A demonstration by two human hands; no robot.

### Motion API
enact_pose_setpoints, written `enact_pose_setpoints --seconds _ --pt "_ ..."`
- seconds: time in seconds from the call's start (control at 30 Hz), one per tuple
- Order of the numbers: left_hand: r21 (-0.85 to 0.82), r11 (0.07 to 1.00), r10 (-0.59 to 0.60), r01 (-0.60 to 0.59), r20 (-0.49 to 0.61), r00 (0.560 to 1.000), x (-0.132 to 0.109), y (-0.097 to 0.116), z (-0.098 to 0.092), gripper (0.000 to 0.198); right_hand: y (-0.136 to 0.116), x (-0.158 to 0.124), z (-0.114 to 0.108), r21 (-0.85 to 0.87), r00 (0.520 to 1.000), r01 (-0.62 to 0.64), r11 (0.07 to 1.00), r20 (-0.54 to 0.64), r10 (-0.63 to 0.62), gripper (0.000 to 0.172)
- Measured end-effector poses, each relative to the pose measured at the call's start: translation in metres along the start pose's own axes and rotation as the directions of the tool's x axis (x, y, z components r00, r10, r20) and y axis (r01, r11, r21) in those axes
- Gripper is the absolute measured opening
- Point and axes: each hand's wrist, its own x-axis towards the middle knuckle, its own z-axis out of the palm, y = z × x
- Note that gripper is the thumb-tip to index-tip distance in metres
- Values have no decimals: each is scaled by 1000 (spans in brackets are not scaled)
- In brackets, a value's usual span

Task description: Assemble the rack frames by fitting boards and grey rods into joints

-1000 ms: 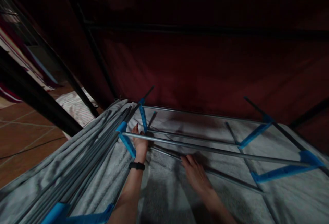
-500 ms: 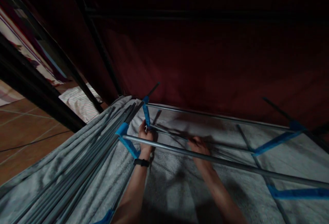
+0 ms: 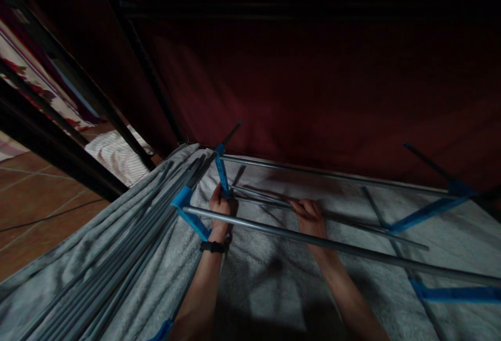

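Observation:
My left hand (image 3: 219, 209), with a dark band at the wrist, is closed around the lower end of a blue plastic bracket (image 3: 222, 173) on the left side of a metal tube frame. My right hand (image 3: 311, 218) grips a thin grey metal rod (image 3: 409, 242) behind the frame's front bar (image 3: 360, 251). This rod slants across the frame, and its right end sticks out past the hand. Its left end runs close to the bracket in my left hand; whether they touch cannot be made out. Another bar (image 3: 336, 178) spans the back of the frame.
Several loose grey rods (image 3: 113, 257) lie bundled at the left on a grey blanket (image 3: 266, 262). More blue brackets (image 3: 430, 213) join the frame at the right. A dark red cloth (image 3: 313, 95) hangs behind, and black posts (image 3: 58, 137) stand at the left above the tiled floor.
My right hand has shifted a little to the right, and the rod in it now shows its right end in front of the right bracket. My left hand stays at its bracket.

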Motion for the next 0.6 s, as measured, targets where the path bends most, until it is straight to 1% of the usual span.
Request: enact_pose_setpoints --seconds 0.07,0.13,0.23,0.33,0.4,0.5,0.6 --pt "10 1000 1 -1 -5 1000 1 0 0 40 0 1 0 -5 1000 21 1000 16 -21 47" --pt "13 1000 10 -10 -2 1000 2 -3 1 40 -1 2 2 -15 999 44 999 3 -44 47" --pt "8 1000 21 -21 -7 1000 5 -10 4 39 -2 3 4 -21 993 95 995 -74 -97 45" --pt "-1 1000 11 -11 -28 1000 6 -15 7 38 1 5 6 -38 973 157 987 -164 -161 41" --pt "-4 1000 -1 1 -36 999 7 -17 8 38 3 6 7 -42 962 183 982 -197 -188 40" --pt "-12 1000 -9 8 -37 999 7 -18 8 38 5 8 7 -43 956 193 980 -216 -198 41" --pt "-16 1000 -2 2 -29 1000 8 -18 8 39 5 9 6 -63 958 190 980 -206 -199 40"
